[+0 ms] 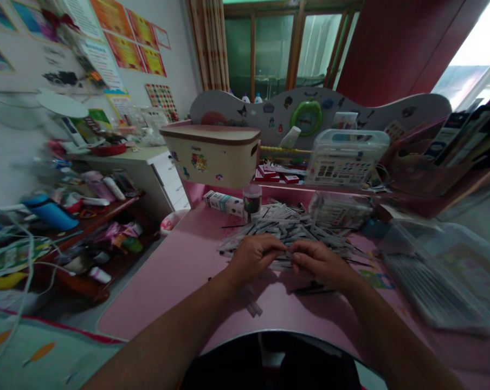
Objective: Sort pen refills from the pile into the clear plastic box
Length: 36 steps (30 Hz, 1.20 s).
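Observation:
My left hand (259,254) and my right hand (320,262) meet fingertip to fingertip over the pink desk (159,287). Both are closed in a pinch, and whatever lies between the fingers is too small and dark to make out. Just behind them spreads a heap of thin grey-white, pen-like sticks (289,225), some with dark ends. A few short translucent pieces (251,306) lie on the desk below my left hand. Dark thin sticks (314,290) rest under my right hand.
A clear plastic bin (468,260) at the right holds grey sticks (426,284) in rows. Behind the heap stand a lidded cup (252,200), a long carton (224,203) and clear boxes (338,208). A cream storage box (216,160) sits on the shelf above.

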### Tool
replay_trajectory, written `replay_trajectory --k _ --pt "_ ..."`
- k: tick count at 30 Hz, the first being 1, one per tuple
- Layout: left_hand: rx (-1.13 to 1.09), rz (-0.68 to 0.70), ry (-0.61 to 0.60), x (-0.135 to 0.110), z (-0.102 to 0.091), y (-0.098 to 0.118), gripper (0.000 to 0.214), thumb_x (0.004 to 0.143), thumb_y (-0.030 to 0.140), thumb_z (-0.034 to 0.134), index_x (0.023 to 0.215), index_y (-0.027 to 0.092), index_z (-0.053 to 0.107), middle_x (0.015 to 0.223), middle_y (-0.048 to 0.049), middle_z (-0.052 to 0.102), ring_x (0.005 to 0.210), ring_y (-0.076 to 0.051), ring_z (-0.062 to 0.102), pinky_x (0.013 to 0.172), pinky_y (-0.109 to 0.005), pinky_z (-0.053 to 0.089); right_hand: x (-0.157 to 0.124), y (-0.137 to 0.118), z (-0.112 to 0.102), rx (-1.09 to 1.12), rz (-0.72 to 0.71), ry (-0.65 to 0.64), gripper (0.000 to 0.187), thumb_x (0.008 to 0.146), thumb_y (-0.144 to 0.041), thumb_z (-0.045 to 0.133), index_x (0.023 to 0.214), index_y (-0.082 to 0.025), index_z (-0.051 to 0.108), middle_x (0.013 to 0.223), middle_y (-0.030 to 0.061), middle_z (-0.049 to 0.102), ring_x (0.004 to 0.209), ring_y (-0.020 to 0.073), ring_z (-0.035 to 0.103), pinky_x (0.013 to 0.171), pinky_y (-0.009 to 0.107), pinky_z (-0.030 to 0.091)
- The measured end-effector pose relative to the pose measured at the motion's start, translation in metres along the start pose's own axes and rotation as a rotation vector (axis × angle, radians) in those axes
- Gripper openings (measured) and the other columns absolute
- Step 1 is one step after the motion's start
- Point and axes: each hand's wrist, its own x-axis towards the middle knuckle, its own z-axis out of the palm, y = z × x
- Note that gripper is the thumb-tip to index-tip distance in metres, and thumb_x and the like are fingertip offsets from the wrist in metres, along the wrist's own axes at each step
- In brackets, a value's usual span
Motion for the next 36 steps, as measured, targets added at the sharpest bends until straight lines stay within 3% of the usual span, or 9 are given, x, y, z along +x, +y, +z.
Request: replay_trajectory --k 5,8,12,16,22,27,32,34,36 --pt "0.013 -0.131 -0.027 0.002 -0.001 0.003 0.014 0.085 0.020 0.062 0.093 0.019 0.073 0.087 -0.0043 0.074 0.080 -0.019 0.067 0.076 -0.028 0.048 0.002 -0.007 0.003 -0.144 -0.121 0.109 0.012 0.087 -0.025 0.055 0.084 -0.019 0.065 0.067 -0.0009 0.059 0.058 0.0121 0.049 0.056 0.024 0.037" --pt "0.117 -0.109 -0.098 0.003 -0.003 0.002 0.016 0.090 0.025 0.056 0.092 0.019 0.070 0.083 -0.0037 0.071 0.076 -0.018 0.064 0.070 -0.028 0.045 0.003 -0.009 0.005 -0.282 -0.160 0.140 0.011 0.086 -0.020 0.053 0.082 -0.019 0.064 0.070 0.0000 0.059 0.066 0.0138 0.053 0.062 0.025 0.039" --pt "0.346 -0.102 -0.168 0.004 -0.002 -0.002 0.032 0.096 0.032 0.046 0.074 0.018 0.065 0.068 -0.0044 0.063 0.067 -0.020 0.058 0.063 -0.030 0.039 0.003 -0.007 0.010 -0.458 -0.173 0.171 0.011 0.087 -0.019 0.052 0.084 -0.018 0.063 0.075 0.0014 0.061 0.071 0.0147 0.055 0.067 0.026 0.039" --pt "0.418 -0.129 -0.204 0.004 0.000 -0.005 0.030 0.096 0.029 0.044 0.074 0.018 0.062 0.068 -0.0042 0.062 0.067 -0.020 0.057 0.063 -0.030 0.039 0.003 -0.008 0.013 -0.501 -0.163 0.162 0.012 0.088 -0.019 0.051 0.087 -0.017 0.062 0.076 0.0020 0.062 0.072 0.0147 0.056 0.068 0.026 0.038" --pt "0.332 -0.048 -0.203 0.003 -0.001 -0.005 0.017 0.092 0.025 0.050 0.084 0.018 0.063 0.080 -0.0033 0.065 0.076 -0.018 0.060 0.070 -0.028 0.044 0.001 -0.010 0.004 -0.327 -0.101 0.026 0.021 0.092 -0.024 0.045 0.081 -0.017 0.062 0.067 -0.0004 0.059 0.059 0.0116 0.050 0.060 0.024 0.037" --pt "0.063 -0.004 -0.124 0.001 0.001 -0.006 0.009 0.088 0.021 0.055 0.090 0.018 0.063 0.083 -0.0035 0.066 0.080 -0.017 0.061 0.074 -0.028 0.046 0.002 -0.006 0.001 -0.176 -0.054 0.007 0.018 0.091 -0.025 0.046 0.088 -0.017 0.062 0.069 -0.0014 0.060 0.052 0.0094 0.046 0.052 0.022 0.035" --pt "-0.091 -0.145 -0.085 0.000 0.003 -0.006 0.037 0.080 0.027 0.066 0.115 0.019 0.056 0.094 -0.0023 0.066 0.067 -0.013 0.057 0.060 -0.025 0.043 0.003 -0.007 0.003 -0.196 -0.096 0.078 0.014 0.087 -0.020 0.049 0.083 -0.017 0.062 0.068 -0.0014 0.059 0.059 0.0106 0.049 0.059 0.023 0.038" --pt "-0.002 -0.167 -0.100 0.001 0.003 -0.005 0.018 0.087 0.034 0.057 0.095 0.019 0.060 0.080 -0.0004 0.063 0.062 -0.013 0.053 0.058 -0.026 0.039 0.004 -0.008 0.005 -0.265 -0.108 0.098 0.013 0.086 -0.019 0.050 0.082 -0.017 0.062 0.069 -0.0010 0.059 0.063 0.0116 0.052 0.063 0.023 0.038" --pt "0.117 -0.166 -0.118 0.002 0.003 -0.005 0.031 0.095 0.036 0.042 0.071 0.020 0.055 0.065 0.0004 0.055 0.061 -0.015 0.051 0.059 -0.028 0.036 0.004 -0.008 0.007 -0.342 -0.125 0.114 0.012 0.086 -0.018 0.051 0.083 -0.017 0.062 0.071 -0.0007 0.060 0.067 0.0124 0.053 0.066 0.024 0.039"
